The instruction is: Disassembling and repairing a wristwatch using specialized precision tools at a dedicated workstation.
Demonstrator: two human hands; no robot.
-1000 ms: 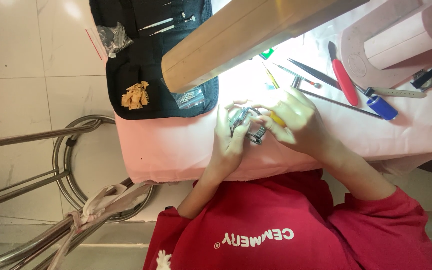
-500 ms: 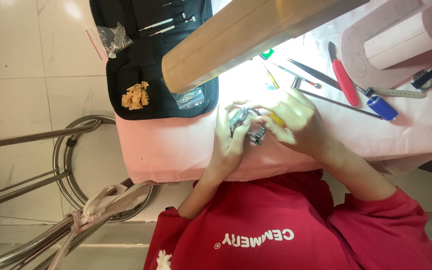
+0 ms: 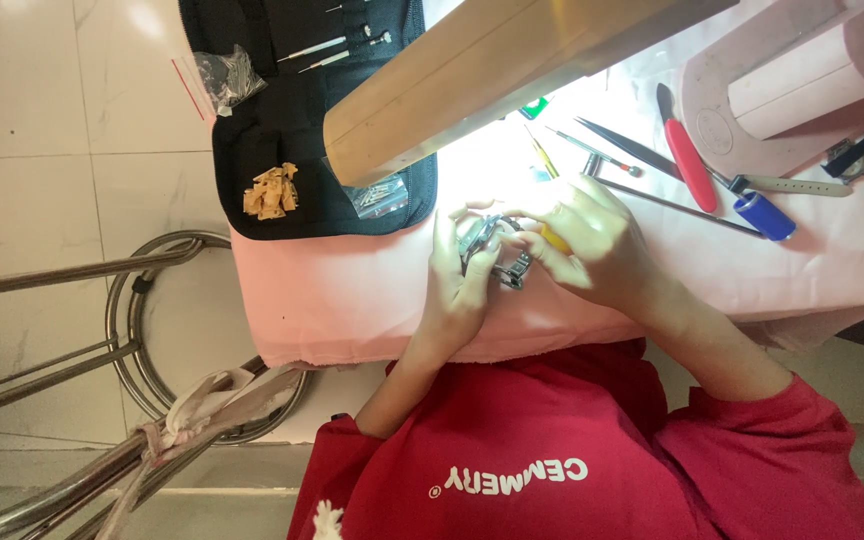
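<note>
Head view: both hands work on a small metal watch part.
Left hand [image 3: 457, 290] and right hand [image 3: 592, 250] pinch the metal piece [image 3: 492, 255] between them; black tool pouch [image 3: 292, 130] lies beyond the left hand.

Surface [image 3: 352, 300]: pink cloth cover. Tool pouch [image 3: 282, 120]: black. Small chips [image 3: 270, 190] on pouch: tan-orange. Held metal part [image 3: 492, 250]: silver-grey. Knife handle [image 3: 690, 160]: red. Cylinder cap [image 3: 764, 215]: blue. Sweater [image 3: 552, 460]: red, white lettering. Floor tiles [image 3: 42, 120]: off-white.
</note>
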